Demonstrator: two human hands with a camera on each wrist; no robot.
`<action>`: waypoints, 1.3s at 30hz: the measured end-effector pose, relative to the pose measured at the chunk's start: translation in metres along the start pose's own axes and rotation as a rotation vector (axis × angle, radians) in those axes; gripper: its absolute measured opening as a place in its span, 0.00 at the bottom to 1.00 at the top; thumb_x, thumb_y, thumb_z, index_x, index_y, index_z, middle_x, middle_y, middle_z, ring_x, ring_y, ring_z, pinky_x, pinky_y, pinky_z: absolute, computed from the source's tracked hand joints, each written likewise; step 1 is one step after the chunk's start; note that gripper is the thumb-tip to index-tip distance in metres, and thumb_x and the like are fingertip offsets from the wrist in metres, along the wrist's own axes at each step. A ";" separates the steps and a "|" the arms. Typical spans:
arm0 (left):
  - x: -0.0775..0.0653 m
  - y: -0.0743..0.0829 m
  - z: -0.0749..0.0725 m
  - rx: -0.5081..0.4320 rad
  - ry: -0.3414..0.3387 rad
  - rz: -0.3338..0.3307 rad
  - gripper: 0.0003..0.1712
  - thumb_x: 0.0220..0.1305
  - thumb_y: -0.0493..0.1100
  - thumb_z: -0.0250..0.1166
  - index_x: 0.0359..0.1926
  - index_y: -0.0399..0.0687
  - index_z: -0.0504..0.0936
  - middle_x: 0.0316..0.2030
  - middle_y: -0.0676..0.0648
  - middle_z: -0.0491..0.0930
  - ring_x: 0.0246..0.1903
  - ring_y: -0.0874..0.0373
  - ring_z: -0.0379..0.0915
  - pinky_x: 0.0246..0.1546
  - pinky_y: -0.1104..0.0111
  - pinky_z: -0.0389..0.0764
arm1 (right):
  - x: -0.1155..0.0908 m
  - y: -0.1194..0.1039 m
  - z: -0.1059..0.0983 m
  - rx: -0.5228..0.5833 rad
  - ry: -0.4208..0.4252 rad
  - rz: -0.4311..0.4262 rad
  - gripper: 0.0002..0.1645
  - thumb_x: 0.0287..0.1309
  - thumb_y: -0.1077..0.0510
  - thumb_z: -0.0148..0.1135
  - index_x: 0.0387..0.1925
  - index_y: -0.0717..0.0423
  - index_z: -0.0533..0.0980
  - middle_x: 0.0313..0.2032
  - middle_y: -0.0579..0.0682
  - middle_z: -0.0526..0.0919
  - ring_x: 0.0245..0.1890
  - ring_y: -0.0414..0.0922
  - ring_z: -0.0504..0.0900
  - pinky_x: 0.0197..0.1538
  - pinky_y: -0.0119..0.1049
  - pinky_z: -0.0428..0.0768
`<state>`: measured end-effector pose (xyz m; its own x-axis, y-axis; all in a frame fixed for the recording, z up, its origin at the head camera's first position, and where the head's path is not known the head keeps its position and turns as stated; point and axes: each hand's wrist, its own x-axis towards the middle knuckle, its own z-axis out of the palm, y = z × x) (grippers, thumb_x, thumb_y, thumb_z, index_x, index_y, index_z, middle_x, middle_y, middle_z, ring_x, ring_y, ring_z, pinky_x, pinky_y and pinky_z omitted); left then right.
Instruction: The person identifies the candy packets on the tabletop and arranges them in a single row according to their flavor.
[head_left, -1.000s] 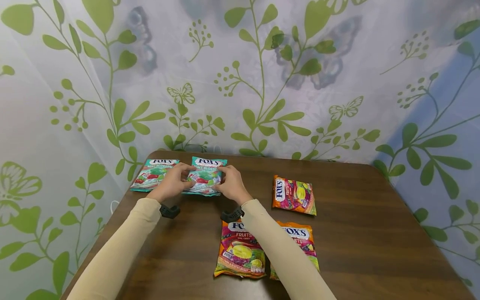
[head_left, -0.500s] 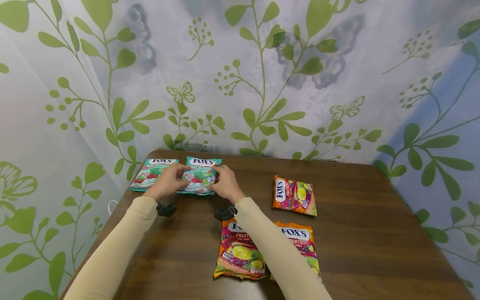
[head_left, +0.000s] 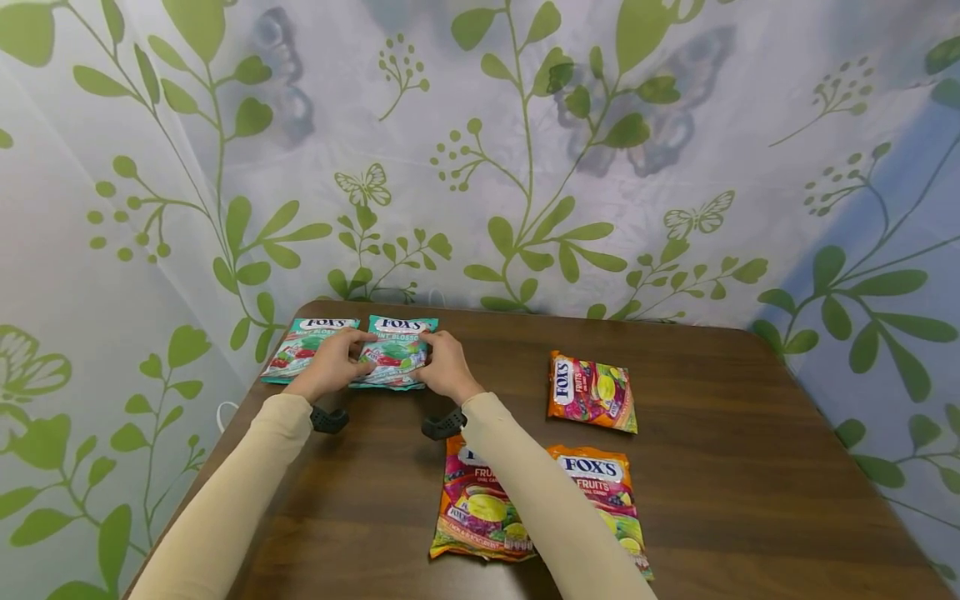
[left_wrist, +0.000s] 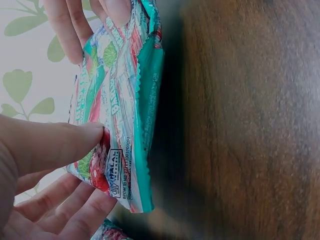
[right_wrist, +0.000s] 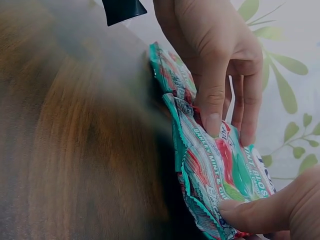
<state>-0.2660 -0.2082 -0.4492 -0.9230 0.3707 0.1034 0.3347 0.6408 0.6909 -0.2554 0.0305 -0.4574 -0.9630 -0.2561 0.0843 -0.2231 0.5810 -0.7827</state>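
A teal Fox's Mint Blossom candy bag (head_left: 401,327) lies at the far left of the wooden table, with a hand at each side. My left hand (head_left: 335,364) pinches its left edge; in the left wrist view the thumb (left_wrist: 75,142) presses on the printed front. On the opposite edge, my right hand (head_left: 447,367) pinches the bag, its thumb (right_wrist: 257,210) over the front in the right wrist view. A second teal candy bag (head_left: 302,342) lies immediately left, partly hidden by the left hand.
Two orange Fox's Fruits candy bags lie near the front, the left one (head_left: 480,521) and the right one (head_left: 600,483) both partly covered by the right sleeve (head_left: 551,500). Another orange candy bag (head_left: 592,392) is turned sideways farther back. A leaf-patterned curtain (head_left: 480,167) rises behind the table (head_left: 712,500).
Both hands have moved the teal candy bag slightly left, narrowing the gap to the second teal bag. The orange bags remain in place.
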 end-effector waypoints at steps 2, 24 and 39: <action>0.000 -0.001 0.000 0.001 -0.001 -0.009 0.27 0.72 0.32 0.73 0.68 0.26 0.79 0.56 0.30 0.77 0.50 0.37 0.77 0.47 0.48 0.81 | 0.002 0.000 0.002 -0.008 -0.002 -0.001 0.45 0.61 0.67 0.81 0.76 0.68 0.71 0.64 0.65 0.76 0.50 0.53 0.83 0.50 0.38 0.86; 0.000 -0.015 -0.001 0.014 0.014 -0.017 0.27 0.72 0.32 0.72 0.68 0.25 0.79 0.57 0.27 0.77 0.54 0.32 0.81 0.50 0.44 0.85 | 0.009 0.002 0.011 -0.012 -0.006 0.012 0.43 0.63 0.69 0.77 0.77 0.65 0.71 0.68 0.64 0.75 0.53 0.53 0.81 0.57 0.43 0.85; 0.002 -0.013 0.002 0.025 0.001 0.022 0.26 0.72 0.32 0.73 0.66 0.23 0.79 0.56 0.25 0.75 0.52 0.31 0.81 0.50 0.43 0.86 | 0.008 0.009 0.011 -0.002 -0.020 0.030 0.41 0.66 0.68 0.75 0.77 0.65 0.71 0.67 0.65 0.75 0.53 0.54 0.80 0.55 0.42 0.83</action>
<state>-0.2714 -0.2145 -0.4592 -0.9156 0.3842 0.1186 0.3592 0.6490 0.6706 -0.2632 0.0252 -0.4700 -0.9660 -0.2540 0.0479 -0.1940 0.5900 -0.7837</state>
